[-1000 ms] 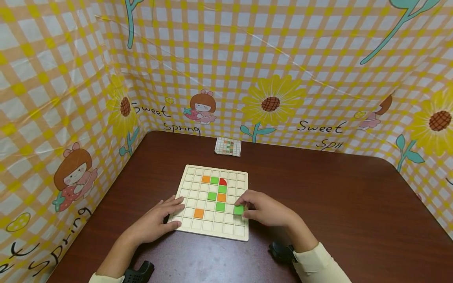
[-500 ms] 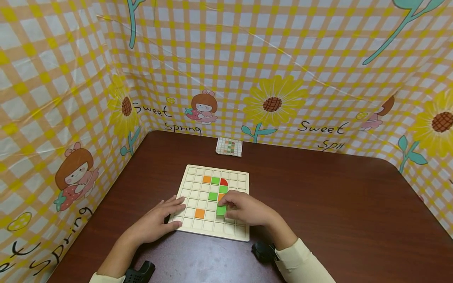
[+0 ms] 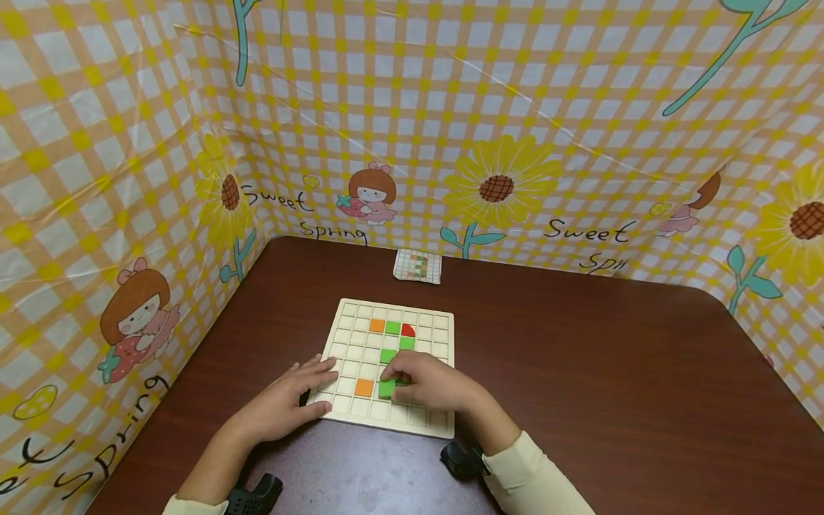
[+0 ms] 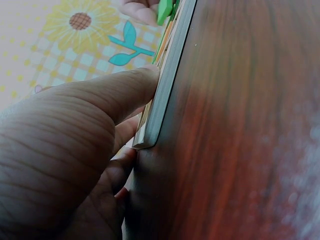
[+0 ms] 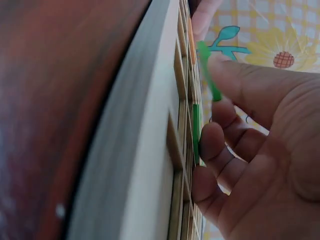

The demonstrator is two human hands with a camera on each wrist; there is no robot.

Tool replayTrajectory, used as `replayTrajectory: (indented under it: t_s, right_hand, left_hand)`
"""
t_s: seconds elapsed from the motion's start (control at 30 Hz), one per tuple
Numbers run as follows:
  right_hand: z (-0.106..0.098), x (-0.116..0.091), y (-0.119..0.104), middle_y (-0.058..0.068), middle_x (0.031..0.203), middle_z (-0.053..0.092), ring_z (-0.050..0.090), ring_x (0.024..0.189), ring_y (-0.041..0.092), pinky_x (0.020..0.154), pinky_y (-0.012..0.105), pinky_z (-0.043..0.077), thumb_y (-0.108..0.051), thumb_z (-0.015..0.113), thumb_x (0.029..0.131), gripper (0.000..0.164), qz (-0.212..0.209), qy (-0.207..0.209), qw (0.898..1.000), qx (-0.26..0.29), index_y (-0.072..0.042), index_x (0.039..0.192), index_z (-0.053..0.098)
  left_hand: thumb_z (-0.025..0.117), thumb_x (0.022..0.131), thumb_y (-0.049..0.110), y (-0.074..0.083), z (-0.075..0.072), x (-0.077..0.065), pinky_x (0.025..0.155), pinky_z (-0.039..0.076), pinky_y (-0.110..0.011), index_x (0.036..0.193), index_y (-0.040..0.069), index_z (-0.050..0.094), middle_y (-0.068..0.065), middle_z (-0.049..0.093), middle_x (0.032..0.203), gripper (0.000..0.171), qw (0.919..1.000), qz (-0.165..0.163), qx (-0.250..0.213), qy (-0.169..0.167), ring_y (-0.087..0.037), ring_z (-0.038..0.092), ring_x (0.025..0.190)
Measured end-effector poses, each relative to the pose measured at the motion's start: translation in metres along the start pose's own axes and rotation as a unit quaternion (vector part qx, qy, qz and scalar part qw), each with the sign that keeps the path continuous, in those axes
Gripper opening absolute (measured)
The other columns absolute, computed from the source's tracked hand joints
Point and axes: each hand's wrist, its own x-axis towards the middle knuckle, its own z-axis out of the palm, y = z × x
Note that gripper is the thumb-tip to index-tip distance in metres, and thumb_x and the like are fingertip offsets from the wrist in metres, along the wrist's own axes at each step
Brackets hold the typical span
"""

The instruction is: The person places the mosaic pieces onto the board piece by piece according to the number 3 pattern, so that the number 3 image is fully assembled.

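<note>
A pale wooden grid board [image 3: 421, 429] lies on the table. My right hand [image 3: 428, 383] is over its lower middle, pinching a square green tile [image 5: 206, 70] between thumb and fingertip. In the right wrist view that tile is tilted just above the grid. Left of it, an orange tile [image 3: 363, 388] sits in a cell. Further up are another orange tile [image 3: 376, 325], several green tiles [image 3: 393, 327] and a red quarter-round tile [image 3: 408, 330]. My right hand hides some cells. My left hand [image 3: 283, 400] rests on the board's left edge, fingers spread, thumb at the near corner.
A small printed card [image 3: 418, 266] with a coloured grid pattern lies at the back of the dark wooden table [image 3: 579, 357]. Checked, flower-printed cloth [image 3: 412, 107] hangs behind and on both sides. Each wrist wears a black device [image 3: 462, 460].
My right hand has carried the green tile leftward across the board, from the right-hand columns to beside the lower orange tile. My left hand has stayed in place.
</note>
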Motion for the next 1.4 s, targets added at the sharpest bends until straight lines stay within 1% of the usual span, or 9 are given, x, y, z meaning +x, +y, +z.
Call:
replayTrajectory:
  t_s: [0.23, 0.37, 0.5, 0.67, 0.77, 0.93, 1.07, 1.17, 1.4]
  right_hand:
    - [0.005, 0.005, -0.004, -0.001, 0.101, 0.064, 0.055, 0.095, 0.014, 0.086, 0.031, 0.048, 0.001, 0.069, 0.087, 0.018, -0.017, 0.002, 0.998, -0.056, -0.007, 0.103, 0.071]
    - [0.007, 0.006, -0.009, 0.0, 0.095, 0.064, 0.055, 0.091, 0.014, 0.088, 0.033, 0.046, 0.0, 0.072, 0.084, 0.018, -0.026, 0.01, 0.996, -0.086, -0.006, 0.101, 0.07]
    - [0.008, 0.006, -0.011, 0.0, 0.094, 0.062, 0.053, 0.088, 0.014, 0.085, 0.032, 0.046, -0.005, 0.076, 0.082, 0.022, -0.017, 0.012, 0.995, -0.093, -0.006, 0.103, 0.07]
    - [0.004, 0.0, -0.01, 0.001, 0.101, 0.063, 0.056, 0.094, 0.016, 0.084, 0.031, 0.048, -0.007, 0.076, 0.085, 0.026, -0.009, 0.015, 0.996, -0.082, -0.005, 0.109, 0.069]
    - [-0.002, -0.009, -0.008, 0.001, 0.106, 0.064, 0.057, 0.097, 0.017, 0.085, 0.03, 0.048, -0.008, 0.073, 0.087, 0.025, -0.007, 0.02, 0.997, -0.07, -0.006, 0.112, 0.069]
    - [-0.013, -0.031, -0.002, 0.001, 0.112, 0.063, 0.057, 0.099, 0.018, 0.086, 0.032, 0.049, -0.01, 0.07, 0.092, 0.026, 0.01, 0.037, 0.999, -0.036, -0.007, 0.117, 0.068]
    - [-0.022, -0.052, 0.007, -0.001, 0.111, 0.062, 0.058, 0.095, 0.017, 0.083, 0.034, 0.051, -0.012, 0.07, 0.094, 0.026, 0.027, 0.05, 0.998, -0.015, -0.009, 0.119, 0.066]
    - [-0.028, -0.069, 0.016, -0.002, 0.11, 0.061, 0.058, 0.096, 0.017, 0.082, 0.035, 0.051, -0.012, 0.07, 0.093, 0.025, 0.042, 0.063, 0.997, -0.011, -0.011, 0.118, 0.066]
    - [-0.041, -0.103, 0.036, -0.003, 0.114, 0.062, 0.058, 0.105, 0.019, 0.09, 0.04, 0.051, -0.01, 0.071, 0.092, 0.025, 0.079, 0.089, 0.993, 0.003, -0.015, 0.116, 0.066]
  left_hand:
    - [0.068, 0.096, 0.023, 0.001, 0.0, 0.0, 0.114, 0.016, -0.065, 0.139, 0.0, 0.056, -0.014, 0.042, 0.153, 0.051, 1.0, 0.002, 0.002, 0.002, -0.04, 0.025, 0.146]
    - [0.068, 0.096, 0.023, 0.001, 0.0, 0.0, 0.114, 0.016, -0.065, 0.139, 0.0, 0.056, -0.015, 0.043, 0.152, 0.051, 1.0, 0.003, 0.003, 0.002, -0.04, 0.025, 0.145]
    - [0.068, 0.096, 0.023, 0.0, 0.001, 0.0, 0.114, 0.016, -0.065, 0.14, 0.0, 0.055, -0.014, 0.043, 0.152, 0.051, 1.0, 0.001, 0.004, 0.002, -0.039, 0.026, 0.145]
    - [0.068, 0.096, 0.024, 0.0, 0.001, 0.0, 0.114, 0.016, -0.065, 0.14, 0.001, 0.056, -0.014, 0.043, 0.152, 0.051, 1.0, 0.0, 0.003, 0.002, -0.039, 0.026, 0.145]
    - [0.067, 0.096, 0.025, 0.0, 0.001, 0.0, 0.114, 0.016, -0.065, 0.14, 0.0, 0.055, -0.014, 0.043, 0.153, 0.051, 1.0, 0.001, 0.0, 0.001, -0.039, 0.025, 0.146]
    - [0.067, 0.096, 0.024, 0.0, 0.001, -0.001, 0.115, 0.015, -0.064, 0.14, 0.0, 0.055, -0.014, 0.042, 0.153, 0.051, 1.0, -0.001, -0.006, 0.001, -0.039, 0.025, 0.146]
    - [0.067, 0.096, 0.024, 0.001, 0.001, -0.002, 0.114, 0.015, -0.065, 0.14, 0.0, 0.055, -0.014, 0.042, 0.153, 0.052, 1.0, -0.002, -0.006, -0.002, -0.038, 0.025, 0.146]
    - [0.067, 0.096, 0.025, 0.001, 0.001, -0.001, 0.114, 0.015, -0.065, 0.141, 0.001, 0.055, -0.013, 0.042, 0.153, 0.052, 1.0, -0.002, -0.006, -0.003, -0.038, 0.025, 0.146]
    - [0.068, 0.096, 0.024, 0.001, 0.001, -0.002, 0.114, 0.015, -0.064, 0.14, 0.001, 0.055, -0.013, 0.042, 0.153, 0.052, 1.0, -0.005, -0.002, 0.001, -0.038, 0.025, 0.146]
